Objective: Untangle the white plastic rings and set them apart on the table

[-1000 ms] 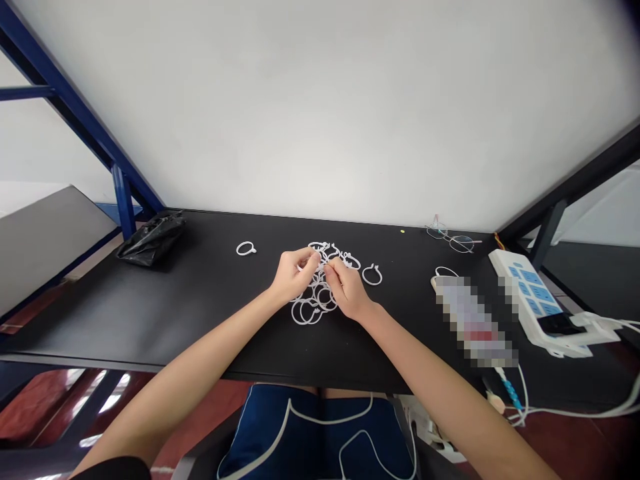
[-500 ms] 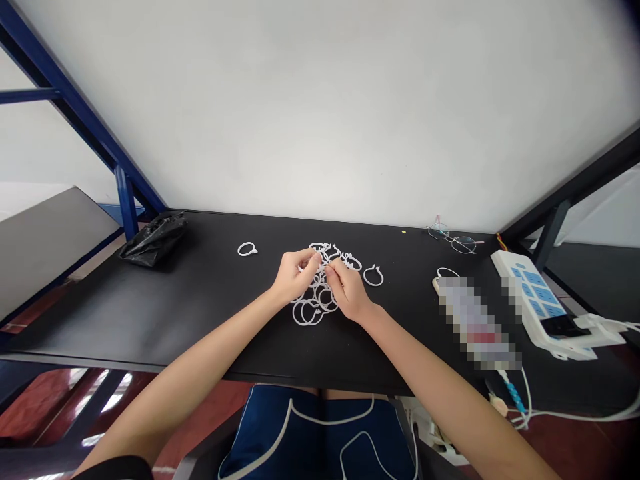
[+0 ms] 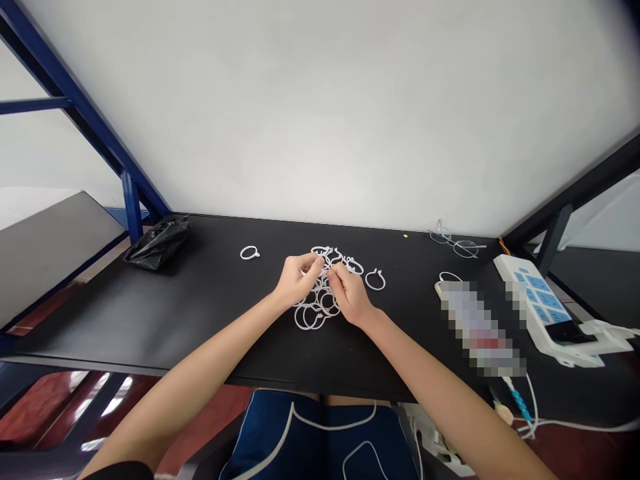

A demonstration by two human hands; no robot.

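A matte black table point(image 3: 175, 307) spans the middle of the frame against a plain white wall point(image 3: 325, 120), with a blue steel frame point(image 3: 75, 110) at upper left and a crumpled black bag point(image 3: 157, 241) at the table's left end. At centre the left hand point(image 3: 296, 281) and right hand point(image 3: 353, 297) meet over a pile of rings point(image 3: 313, 313), each grip pinched on one white ring point(image 3: 324, 269) between them. Glasses point(image 3: 460, 247) and a power strip point(image 3: 537, 297) lie at right.

Ring pile point(image 3: 320, 300) lies mid-table point(image 3: 210, 313), glasses point(image 3: 457, 243) probably far right.
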